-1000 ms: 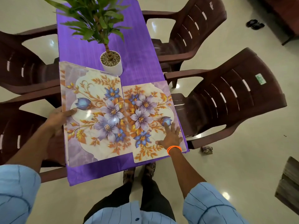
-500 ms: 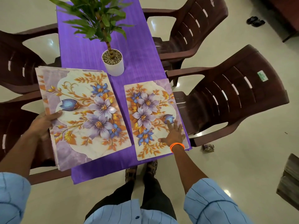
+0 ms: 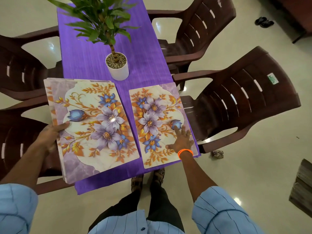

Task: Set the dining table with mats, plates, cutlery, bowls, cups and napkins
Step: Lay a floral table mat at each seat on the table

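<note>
Mat-laying stage: left hand [image 3: 49,138] grips the stack of mats [image 3: 94,125] overhanging the table's [image 3: 94,53] left edge; right hand [image 3: 183,141] presses fingers flat on the laid mat [image 3: 157,115]. Next probably peel one off for another seat.

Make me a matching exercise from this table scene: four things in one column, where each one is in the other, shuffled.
Things:
1. mat stack
2. single mat
3. plant pot
4. orange band

Places:
A. on the right wrist
B. flat under the right hand
C. on the cloth beyond both mats
D. gripped by the left hand, jutting past the table's left edge

Pairs: 1-D, 2-B, 3-C, 4-A
</note>
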